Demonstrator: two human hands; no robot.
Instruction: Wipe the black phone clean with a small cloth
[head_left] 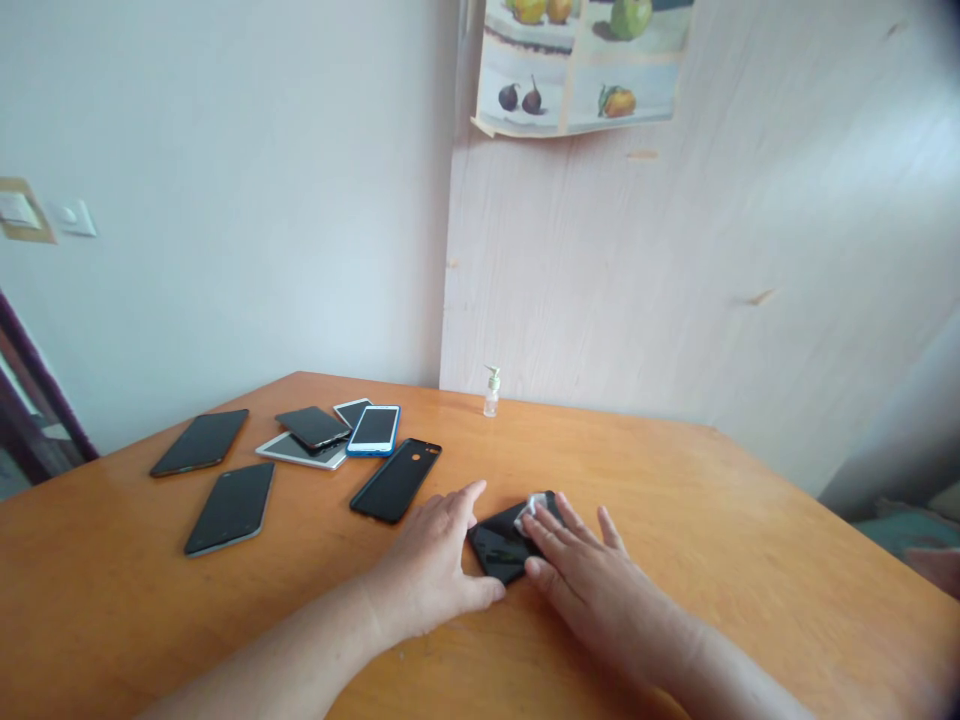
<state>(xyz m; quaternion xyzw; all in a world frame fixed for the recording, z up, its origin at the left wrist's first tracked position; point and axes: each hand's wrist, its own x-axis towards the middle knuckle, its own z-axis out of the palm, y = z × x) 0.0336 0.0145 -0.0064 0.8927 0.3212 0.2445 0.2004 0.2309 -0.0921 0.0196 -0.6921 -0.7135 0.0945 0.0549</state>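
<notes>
A black smartphone (pixel 501 548) lies on the wooden table in front of me, its glossy screen facing up. My left hand (pixel 431 560) steadies its left end, with the thumb at the near corner and the fingers at the far edge. On the screen's right part, my right hand (pixel 592 580) presses a crumpled white wipe (pixel 531 508) under its fingertips. The right thumb rests by the phone's near edge. Just beyond my left hand is an empty black phone case (pixel 397 480), its camera cut-out towards the far end.
Two dark phones, one farther (pixel 201 442) and one nearer (pixel 231 508), lie at the left. A blue-edged white phone (pixel 374 430) sits beside a small pile with a dark phone (pixel 311 426) on top. A clear pump bottle (pixel 491 395) stands near the wall.
</notes>
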